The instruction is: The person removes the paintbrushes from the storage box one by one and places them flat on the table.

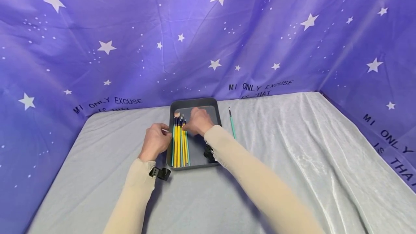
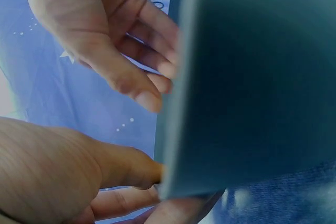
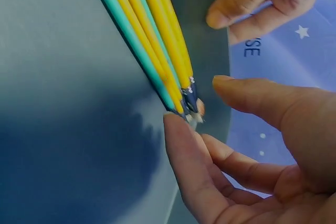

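Note:
Several paintbrushes [image 1: 180,143] with yellow and teal handles lie side by side along the left of a dark grey tray [image 1: 208,101], bristles toward the far end. My left hand [image 1: 156,141] holds the tray's left wall, thumb over the rim and fingers outside. Inside the tray, my right hand [image 1: 199,121] reaches over the brush heads. In the right wrist view, the right hand's thumb and fingers stand apart on either side of the bristle ends, and a fingertip [image 3: 173,121] is right at the tips.
One teal paintbrush [image 1: 232,124] lies on the table, right of the tray. A pale grey crinkled cloth [image 1: 292,147] covers the table. Behind it hangs a purple curtain [image 1: 182,17] with white stars.

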{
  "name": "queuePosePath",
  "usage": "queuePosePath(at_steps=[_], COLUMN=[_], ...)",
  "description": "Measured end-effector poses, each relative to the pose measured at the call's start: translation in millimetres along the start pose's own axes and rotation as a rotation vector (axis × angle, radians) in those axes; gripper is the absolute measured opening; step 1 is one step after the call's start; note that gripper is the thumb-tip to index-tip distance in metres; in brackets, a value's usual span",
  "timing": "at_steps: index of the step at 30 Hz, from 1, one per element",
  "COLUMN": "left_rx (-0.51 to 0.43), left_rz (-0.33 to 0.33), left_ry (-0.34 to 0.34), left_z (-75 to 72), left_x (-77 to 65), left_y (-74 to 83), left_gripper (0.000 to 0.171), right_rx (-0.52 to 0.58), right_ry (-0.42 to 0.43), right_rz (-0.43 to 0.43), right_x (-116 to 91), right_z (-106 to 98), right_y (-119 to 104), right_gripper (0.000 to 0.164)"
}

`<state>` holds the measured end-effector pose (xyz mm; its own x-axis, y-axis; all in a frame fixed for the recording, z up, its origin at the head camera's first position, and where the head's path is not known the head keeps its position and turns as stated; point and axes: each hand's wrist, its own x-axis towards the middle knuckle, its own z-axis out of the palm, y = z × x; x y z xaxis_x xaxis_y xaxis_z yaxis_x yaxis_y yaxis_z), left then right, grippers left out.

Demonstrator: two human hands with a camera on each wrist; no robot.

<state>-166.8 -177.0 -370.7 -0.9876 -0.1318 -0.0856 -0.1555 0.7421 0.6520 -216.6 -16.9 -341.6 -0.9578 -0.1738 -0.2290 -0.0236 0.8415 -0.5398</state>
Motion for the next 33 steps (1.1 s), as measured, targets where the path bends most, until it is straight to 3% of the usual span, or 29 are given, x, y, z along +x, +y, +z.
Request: queuePosePath(at_steps=[12,18,22,29,33], left_rx=[0.018,0.020,0.018,0.027,0.031], left_rz=[0.010,-0.001,-0.017,-0.009,-0.003], left_ry=[0.016,0.019,0.006,0.016,0.020], left_z=[1.8,2.3,3.1,3.0,2.5], left_x=[-0.8,-1.4,-1.1,-1.2,-1.1], left_y=[1.1,2.1,2.7,2.6,2.1], left_gripper=[0.030,0.029,0.030,0.031,0.030], right_rx=[0.065,0.058,0.080,0.218,0.229], right_ry=[0.007,-0.004,-0.035,-0.150,-0.172], right_rz=[0.003,0.043,0.069,0.153,0.159], right_x=[1.0,8.8,11.6,15.4,15.0], right_z=[18.9,26.1,26.6,24.2,23.3], right_y=[-10.6,-13.8,-14.1,-13.6,-13.2], right_gripper=[0.019,0.028,0.024,0.018,0.015])
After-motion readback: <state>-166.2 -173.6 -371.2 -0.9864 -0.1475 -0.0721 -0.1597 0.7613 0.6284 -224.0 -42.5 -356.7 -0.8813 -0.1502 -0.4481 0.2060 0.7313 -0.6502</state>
